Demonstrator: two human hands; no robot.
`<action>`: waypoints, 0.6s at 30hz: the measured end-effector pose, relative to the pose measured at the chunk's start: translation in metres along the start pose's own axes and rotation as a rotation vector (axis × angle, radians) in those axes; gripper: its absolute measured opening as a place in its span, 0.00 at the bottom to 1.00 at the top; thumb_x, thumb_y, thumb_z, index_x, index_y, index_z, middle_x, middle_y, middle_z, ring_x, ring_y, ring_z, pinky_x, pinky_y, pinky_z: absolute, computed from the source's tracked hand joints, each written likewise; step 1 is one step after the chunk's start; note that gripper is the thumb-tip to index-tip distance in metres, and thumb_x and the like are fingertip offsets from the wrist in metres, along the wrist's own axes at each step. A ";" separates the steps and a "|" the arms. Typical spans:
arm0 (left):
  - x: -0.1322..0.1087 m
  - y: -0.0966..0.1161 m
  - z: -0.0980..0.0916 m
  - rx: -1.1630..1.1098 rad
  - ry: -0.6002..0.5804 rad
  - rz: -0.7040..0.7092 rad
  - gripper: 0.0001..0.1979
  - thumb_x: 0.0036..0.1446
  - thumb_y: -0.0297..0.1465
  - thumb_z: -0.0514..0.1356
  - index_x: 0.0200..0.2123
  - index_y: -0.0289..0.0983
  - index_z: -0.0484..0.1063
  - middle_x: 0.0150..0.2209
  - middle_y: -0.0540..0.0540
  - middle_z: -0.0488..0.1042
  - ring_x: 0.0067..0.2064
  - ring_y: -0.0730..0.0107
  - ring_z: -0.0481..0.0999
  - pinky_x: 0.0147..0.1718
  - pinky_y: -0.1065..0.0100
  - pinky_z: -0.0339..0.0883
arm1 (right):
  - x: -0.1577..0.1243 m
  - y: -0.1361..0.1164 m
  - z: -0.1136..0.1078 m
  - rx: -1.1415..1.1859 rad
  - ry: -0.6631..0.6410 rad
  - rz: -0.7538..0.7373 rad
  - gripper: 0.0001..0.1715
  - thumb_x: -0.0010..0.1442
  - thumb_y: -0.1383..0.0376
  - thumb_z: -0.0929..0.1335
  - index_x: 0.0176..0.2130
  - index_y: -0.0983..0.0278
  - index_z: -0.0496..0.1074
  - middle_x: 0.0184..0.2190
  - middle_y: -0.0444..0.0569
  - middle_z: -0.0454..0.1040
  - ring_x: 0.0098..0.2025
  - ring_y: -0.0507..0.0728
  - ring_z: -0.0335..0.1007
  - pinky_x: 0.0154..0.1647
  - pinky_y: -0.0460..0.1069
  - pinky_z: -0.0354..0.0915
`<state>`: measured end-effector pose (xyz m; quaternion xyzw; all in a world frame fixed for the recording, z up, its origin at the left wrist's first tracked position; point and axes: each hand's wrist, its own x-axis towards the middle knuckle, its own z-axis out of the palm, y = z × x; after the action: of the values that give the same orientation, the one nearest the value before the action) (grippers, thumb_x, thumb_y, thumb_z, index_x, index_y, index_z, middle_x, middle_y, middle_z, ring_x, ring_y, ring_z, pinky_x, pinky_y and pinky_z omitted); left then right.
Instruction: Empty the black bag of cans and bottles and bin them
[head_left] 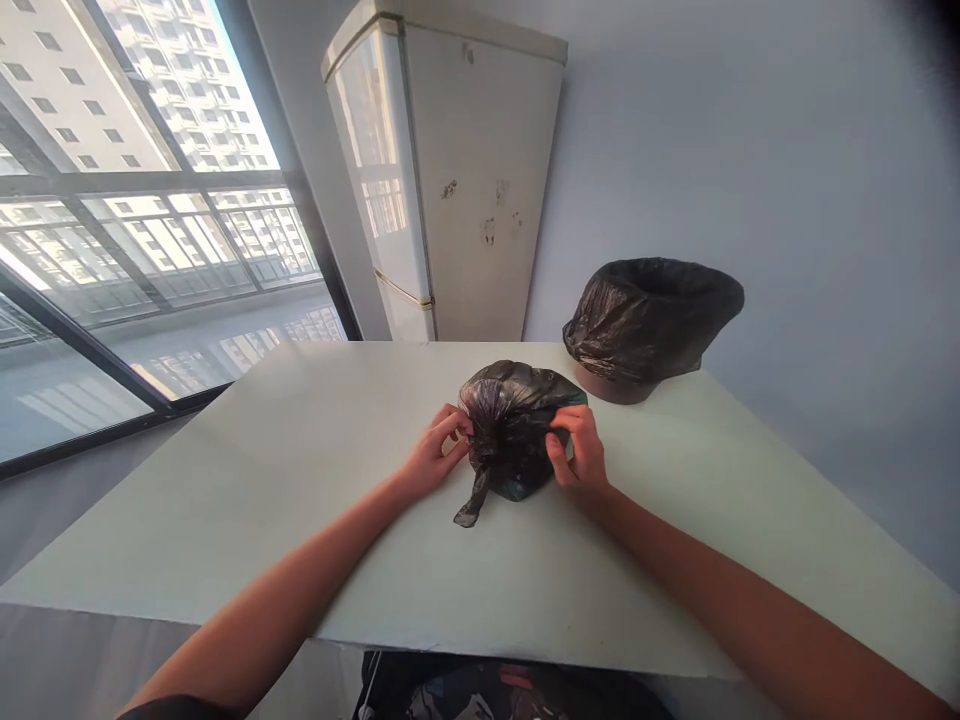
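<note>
A small black plastic bag, full and bunched at its top, lies in the middle of the white table. My left hand pinches the gathered plastic on the bag's left side. On the right side my right hand grips the bag, fingers curled into the plastic. A loose tail of the bag hangs down towards me between the two hands.
A bin lined with a black bag stands at the table's far right, close to the wall. A white fridge stands behind the table. Large windows fill the left side.
</note>
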<state>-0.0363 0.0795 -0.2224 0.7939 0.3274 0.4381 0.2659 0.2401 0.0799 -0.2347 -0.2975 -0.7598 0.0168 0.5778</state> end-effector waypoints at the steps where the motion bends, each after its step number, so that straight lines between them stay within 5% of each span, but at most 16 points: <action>1: 0.000 0.000 -0.001 -0.007 0.021 0.013 0.08 0.73 0.36 0.56 0.41 0.38 0.69 0.45 0.43 0.68 0.46 0.64 0.69 0.46 0.63 0.67 | -0.001 -0.001 0.000 -0.007 -0.034 -0.012 0.08 0.71 0.70 0.64 0.49 0.60 0.67 0.43 0.51 0.67 0.45 0.63 0.65 0.47 0.58 0.64; 6: 0.001 0.000 -0.002 -0.069 0.085 0.038 0.09 0.75 0.37 0.55 0.41 0.38 0.68 0.50 0.39 0.68 0.51 0.62 0.69 0.47 0.63 0.67 | -0.003 -0.006 0.002 -0.021 -0.161 -0.071 0.07 0.70 0.72 0.65 0.46 0.60 0.66 0.42 0.51 0.69 0.41 0.62 0.64 0.45 0.58 0.62; 13: -0.001 -0.006 -0.001 -0.113 0.042 0.003 0.10 0.74 0.38 0.55 0.43 0.38 0.67 0.44 0.43 0.70 0.45 0.65 0.69 0.45 0.64 0.65 | -0.006 -0.013 0.003 0.008 -0.105 -0.158 0.09 0.66 0.73 0.66 0.42 0.60 0.62 0.37 0.49 0.66 0.37 0.59 0.61 0.40 0.54 0.60; 18: -0.005 -0.010 0.000 -0.084 -0.008 -0.075 0.10 0.75 0.38 0.54 0.44 0.38 0.67 0.38 0.47 0.70 0.40 0.67 0.69 0.43 0.65 0.64 | -0.009 -0.030 0.000 -0.046 -0.211 -0.456 0.06 0.64 0.72 0.64 0.41 0.61 0.65 0.33 0.47 0.68 0.34 0.58 0.60 0.38 0.55 0.58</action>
<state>-0.0415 0.0824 -0.2323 0.7710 0.3369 0.4380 0.3165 0.2287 0.0513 -0.2316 -0.1282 -0.8636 -0.1004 0.4771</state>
